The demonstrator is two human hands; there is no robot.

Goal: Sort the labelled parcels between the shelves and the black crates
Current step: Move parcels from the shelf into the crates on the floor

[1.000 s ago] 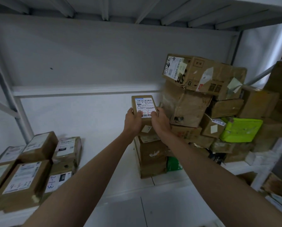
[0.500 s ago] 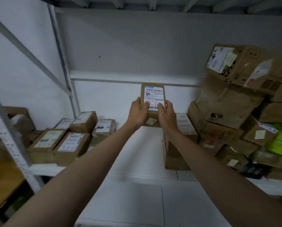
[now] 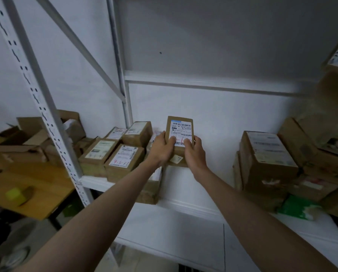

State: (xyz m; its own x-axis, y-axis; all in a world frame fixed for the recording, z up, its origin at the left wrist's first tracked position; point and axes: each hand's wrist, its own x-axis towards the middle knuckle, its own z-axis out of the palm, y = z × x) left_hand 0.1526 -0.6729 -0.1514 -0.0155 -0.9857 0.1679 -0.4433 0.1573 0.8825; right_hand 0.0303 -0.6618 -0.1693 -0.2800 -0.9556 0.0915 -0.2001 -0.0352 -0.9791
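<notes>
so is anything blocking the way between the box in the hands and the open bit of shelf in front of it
Nothing visible does. The small labelled box, held by the left hand and right hand, is over a bare stretch of white shelf, between the low parcels on the left and the taller stack on the right.
</notes>
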